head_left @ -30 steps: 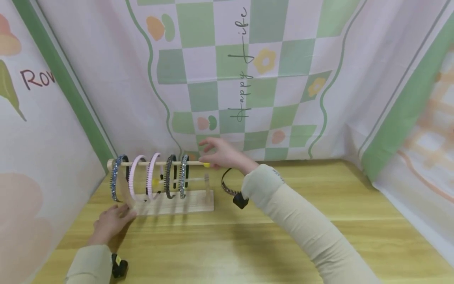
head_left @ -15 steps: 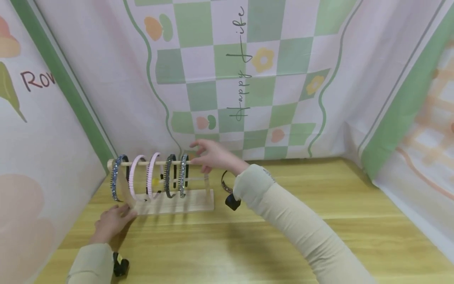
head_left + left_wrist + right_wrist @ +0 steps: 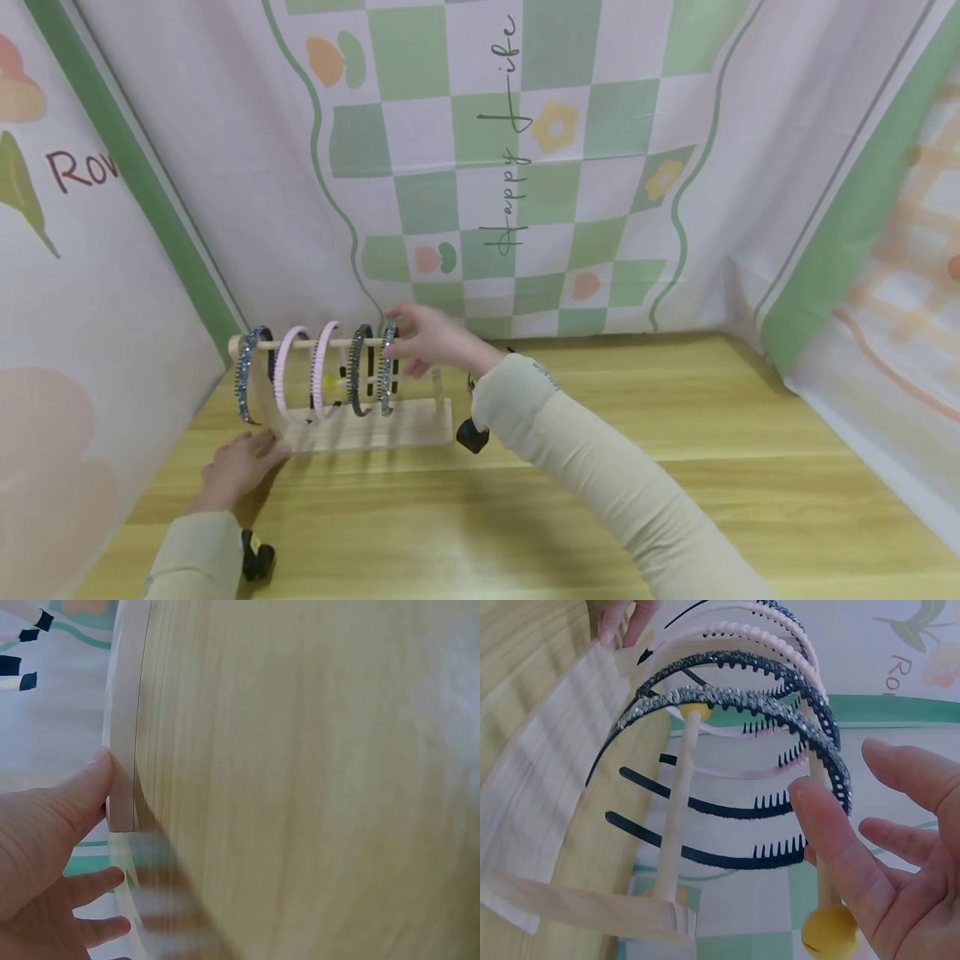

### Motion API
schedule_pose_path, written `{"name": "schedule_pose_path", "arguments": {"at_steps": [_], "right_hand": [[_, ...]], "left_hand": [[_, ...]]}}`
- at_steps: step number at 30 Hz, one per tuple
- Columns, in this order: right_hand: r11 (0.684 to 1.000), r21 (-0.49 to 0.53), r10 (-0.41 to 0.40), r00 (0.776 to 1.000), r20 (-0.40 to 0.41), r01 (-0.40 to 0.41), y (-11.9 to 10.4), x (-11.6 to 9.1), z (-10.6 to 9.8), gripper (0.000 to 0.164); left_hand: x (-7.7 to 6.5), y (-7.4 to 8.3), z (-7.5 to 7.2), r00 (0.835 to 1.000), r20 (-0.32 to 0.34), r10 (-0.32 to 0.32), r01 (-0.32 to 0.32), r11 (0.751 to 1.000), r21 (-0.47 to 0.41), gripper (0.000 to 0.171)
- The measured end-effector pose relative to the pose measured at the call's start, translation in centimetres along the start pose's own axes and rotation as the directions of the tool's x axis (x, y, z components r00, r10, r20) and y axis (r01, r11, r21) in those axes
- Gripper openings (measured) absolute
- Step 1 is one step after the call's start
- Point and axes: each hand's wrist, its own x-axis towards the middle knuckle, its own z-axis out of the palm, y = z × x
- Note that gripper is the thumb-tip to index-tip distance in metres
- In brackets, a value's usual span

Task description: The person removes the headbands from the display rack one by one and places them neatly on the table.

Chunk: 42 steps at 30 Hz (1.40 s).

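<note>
Okay, so the right hand [image 3: 435,337] has slid left along the upper bar [image 3: 341,343] from the yellow knob [image 3: 830,932] a second ago, and now it's right by the silver headband [image 3: 386,379]. Fingers and thumb are apart, nothing gripped; can't tell if the thumb touches it. All five headbands [image 3: 320,375] are hanging on the bar like before. The left hand [image 3: 236,468] hasn't budged: thumb against the rack's base [image 3: 420,425] on the desk [image 3: 375,525], other fingers loosely spread.
</note>
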Motion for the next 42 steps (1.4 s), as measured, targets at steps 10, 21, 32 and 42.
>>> {"name": "schedule_pose_path", "arguments": {"at_steps": [10,21,32,42], "right_hand": [[0.999,-0.027,0.027,0.999,-0.042,-0.028,0.2,0.6,1.1,0.064],[0.999,-0.047,0.023,0.996,-0.083,-0.027,0.3,0.9,1.2,0.055],[0.998,-0.057,0.015,0.998,-0.057,-0.019,-0.3,-0.1,-0.8,0.048],[0.998,-0.06,-0.014,0.997,-0.074,0.01,-1.3,-1.3,-2.4,0.049]], "left_hand": [[0.3,0.0,0.3,1.0,0.003,0.009,-0.009,1.0,-0.012,0.075],[0.4,0.1,0.3,1.0,0.01,-0.003,0.003,1.0,-0.017,0.077],[0.5,0.0,0.1,1.0,0.003,0.019,-0.019,1.0,0.005,0.077],[0.2,-0.1,-0.1,1.0,0.006,0.009,-0.009,1.0,0.006,0.079]]}}
